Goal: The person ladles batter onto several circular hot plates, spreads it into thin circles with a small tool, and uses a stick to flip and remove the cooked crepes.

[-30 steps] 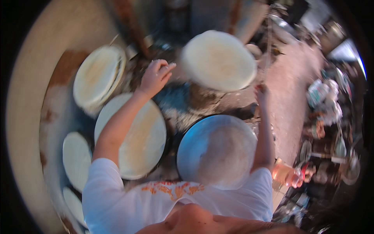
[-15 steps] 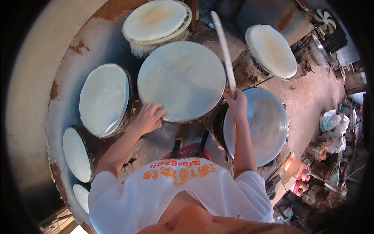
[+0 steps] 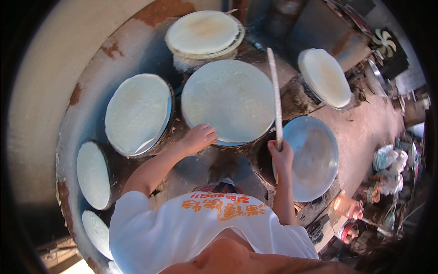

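Observation:
A round, pale flatbread (image 3: pixel 228 99) covers the griddle in the middle, right in front of me. At its near left edge is my left hand (image 3: pixel 200 138), fingers curled together against the rim; whether they pinch the bread's edge is hidden. My right hand (image 3: pixel 281 155) grips the lower end of a long, narrow, pale stick (image 3: pixel 275 93). The stick points away from me, passing along the right edge of the middle griddle. Close by on the right sits a bare metal griddle (image 3: pixel 315 160), its surface shiny and brown-streaked.
More bread-covered griddles stand around me: one at left (image 3: pixel 138 114), one at far back (image 3: pixel 204 33), one at back right (image 3: pixel 325 77), and two lower left (image 3: pixel 93 176). A curved wall (image 3: pixel 41 118) bounds the left. Jars and bags (image 3: pixel 385 160) crowd the right.
The griddles now appear shifted right and lower in view. My left hand stays at the middle griddle's near edge, its fingers more curled. The stick stands more upright in my right hand.

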A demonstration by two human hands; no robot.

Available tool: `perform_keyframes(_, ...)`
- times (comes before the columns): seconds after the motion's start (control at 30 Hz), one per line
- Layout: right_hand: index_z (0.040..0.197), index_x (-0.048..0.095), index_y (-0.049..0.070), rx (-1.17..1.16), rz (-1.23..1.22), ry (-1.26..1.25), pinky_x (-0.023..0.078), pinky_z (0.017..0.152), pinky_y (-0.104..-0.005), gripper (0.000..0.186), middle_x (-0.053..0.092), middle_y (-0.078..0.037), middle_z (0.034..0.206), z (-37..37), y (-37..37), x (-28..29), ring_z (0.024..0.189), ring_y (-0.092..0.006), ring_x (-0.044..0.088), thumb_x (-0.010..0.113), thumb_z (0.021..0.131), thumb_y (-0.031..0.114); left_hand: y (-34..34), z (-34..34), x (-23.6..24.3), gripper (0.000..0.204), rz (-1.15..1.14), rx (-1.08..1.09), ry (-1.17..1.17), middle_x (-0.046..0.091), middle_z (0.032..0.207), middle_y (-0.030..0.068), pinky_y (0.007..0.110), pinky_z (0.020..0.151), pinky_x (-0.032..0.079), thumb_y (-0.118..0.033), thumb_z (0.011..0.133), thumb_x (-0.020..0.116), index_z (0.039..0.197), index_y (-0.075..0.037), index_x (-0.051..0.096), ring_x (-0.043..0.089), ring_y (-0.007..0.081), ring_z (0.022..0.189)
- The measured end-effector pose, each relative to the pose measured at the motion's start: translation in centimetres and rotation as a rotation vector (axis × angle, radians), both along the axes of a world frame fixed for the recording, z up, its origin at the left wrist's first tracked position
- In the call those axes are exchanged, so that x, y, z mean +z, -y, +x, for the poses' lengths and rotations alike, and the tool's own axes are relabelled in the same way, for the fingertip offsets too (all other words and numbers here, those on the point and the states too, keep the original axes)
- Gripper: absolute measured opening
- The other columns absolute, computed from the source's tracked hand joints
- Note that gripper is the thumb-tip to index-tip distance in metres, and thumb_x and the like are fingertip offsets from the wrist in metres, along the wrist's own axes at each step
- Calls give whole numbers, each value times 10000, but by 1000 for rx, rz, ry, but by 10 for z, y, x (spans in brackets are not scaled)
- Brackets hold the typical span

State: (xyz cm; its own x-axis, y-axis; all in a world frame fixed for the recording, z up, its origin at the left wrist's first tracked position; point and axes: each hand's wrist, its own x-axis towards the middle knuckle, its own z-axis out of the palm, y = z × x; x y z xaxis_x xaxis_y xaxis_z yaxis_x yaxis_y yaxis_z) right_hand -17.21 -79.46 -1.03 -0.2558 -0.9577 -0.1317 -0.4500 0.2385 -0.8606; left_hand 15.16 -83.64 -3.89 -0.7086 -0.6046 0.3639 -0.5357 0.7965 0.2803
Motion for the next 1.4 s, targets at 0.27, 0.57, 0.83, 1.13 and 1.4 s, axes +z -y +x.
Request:
perform_keyframes(0.27, 1075, 588, -11, 209, -282, -85, 475, 758, -386, 472, 559, -190, 946, 50, 15, 4, 877, -345, 567, 743, 654, 134, 20, -9, 27, 231, -227, 58, -145, 561, 850, 77, 405, 757, 473, -43, 680, 696, 866, -57, 561, 567, 286, 856)
perform_keyframes(0.57, 864, 575, -6, -19, -333, -87, 457, 657, -375, 284, 555, -153, 814, 12, 49, 17, 732, -283, 559, 743, 684, 136, 54, -8, 66, 144, -198, 180, -163, 615, 800, 62, 400, 723, 483, -100, 642, 757, 707, -79, 630, 592, 272, 791)
perform_keyframes(0.83, 724, 512, 19, -120, -324, -61, 413, 527, -332, 290, 500, -65, 598, -46, 92, 45, 565, -161, 479, 766, 716, 158, 130, -33, 142, 146, -174, 118, -200, 610, 821, 73, 342, 710, 483, -93, 676, 749, 725, -40, 622, 594, 256, 790)
perform_keyframes(1.13, 1122, 620, 32, 138, -398, 318, 447, 618, -268, 440, 573, -10, 774, -72, 209, 52, 682, -90, 510, 775, 755, 220, 219, -56, 209, 172, -154, 266, -252, 616, 843, 85, 309, 733, 471, -86, 702, 760, 759, -8, 617, 598, 239, 811)
perform_keyframes(1.4, 1025, 627, 15, 11, -486, 308, 480, 662, -276, 376, 629, -45, 823, -107, 227, 42, 705, -110, 554, 782, 727, 184, 299, -166, 278, 160, -327, 192, -201, 629, 860, 72, 345, 863, 452, -143, 731, 743, 765, -35, 631, 593, 263, 874)
